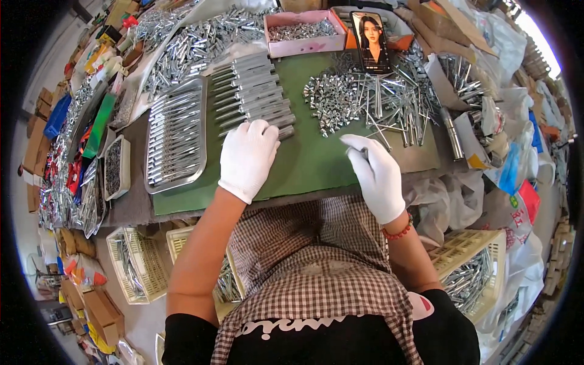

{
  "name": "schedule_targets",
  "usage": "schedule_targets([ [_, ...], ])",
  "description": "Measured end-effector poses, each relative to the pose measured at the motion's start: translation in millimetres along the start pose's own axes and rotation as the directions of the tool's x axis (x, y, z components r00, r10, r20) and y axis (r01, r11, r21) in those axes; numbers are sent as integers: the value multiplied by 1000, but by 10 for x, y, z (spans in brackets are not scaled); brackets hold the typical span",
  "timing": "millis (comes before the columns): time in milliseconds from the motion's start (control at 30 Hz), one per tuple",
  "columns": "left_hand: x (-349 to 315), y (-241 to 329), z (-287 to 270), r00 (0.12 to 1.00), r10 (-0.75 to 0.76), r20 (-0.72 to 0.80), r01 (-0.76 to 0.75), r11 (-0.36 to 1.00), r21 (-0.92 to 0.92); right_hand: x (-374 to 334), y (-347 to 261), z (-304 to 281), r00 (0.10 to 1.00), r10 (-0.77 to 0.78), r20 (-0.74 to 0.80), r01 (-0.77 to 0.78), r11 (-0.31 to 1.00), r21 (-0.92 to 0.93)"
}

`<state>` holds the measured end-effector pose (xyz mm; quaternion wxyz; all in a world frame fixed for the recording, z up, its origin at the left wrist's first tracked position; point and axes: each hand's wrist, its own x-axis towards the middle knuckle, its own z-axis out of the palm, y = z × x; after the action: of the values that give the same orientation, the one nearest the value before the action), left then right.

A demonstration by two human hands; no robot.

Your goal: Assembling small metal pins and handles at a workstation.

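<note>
My left hand (249,159), in a white glove, lies with bent, closed fingers over the nearest end of a row of slim metal tubes with thin pointed rods (252,91). What those fingers hold is hidden beneath them. In a matching glove, my right hand (377,176) is raised over the front edge of the green work mat (316,164). A small grey metal piece (364,152) shows between its thumb and fingers. Beyond it lie a heap of short metal nuts or sleeves (333,97) and loose long bolts (404,103).
Left of the row stands a steel tray (204,137) filled with similar metal rods. A pink box (304,45) of small parts and a propped phone (372,42) stand at the back. Metal parts are piled at the far left (201,45). Yellowish crates (137,267) sit below.
</note>
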<state>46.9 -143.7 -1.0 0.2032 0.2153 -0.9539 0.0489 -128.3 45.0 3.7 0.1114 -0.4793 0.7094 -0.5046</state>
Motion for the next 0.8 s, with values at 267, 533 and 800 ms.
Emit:
schedule_targets([
  [267,-98,201,-142,994,-67,89,96,916,-390,-23,13,37,964,242,111,-262,938,228],
  [533,-11,555,-371,977,163,139,-103,926,-363,71,-72,-66,844,412,343,-529,746,404],
  [800,-99,544,-345,990,64,126,-3,902,-432,73,-87,-45,823,444,354,-565,706,428],
])
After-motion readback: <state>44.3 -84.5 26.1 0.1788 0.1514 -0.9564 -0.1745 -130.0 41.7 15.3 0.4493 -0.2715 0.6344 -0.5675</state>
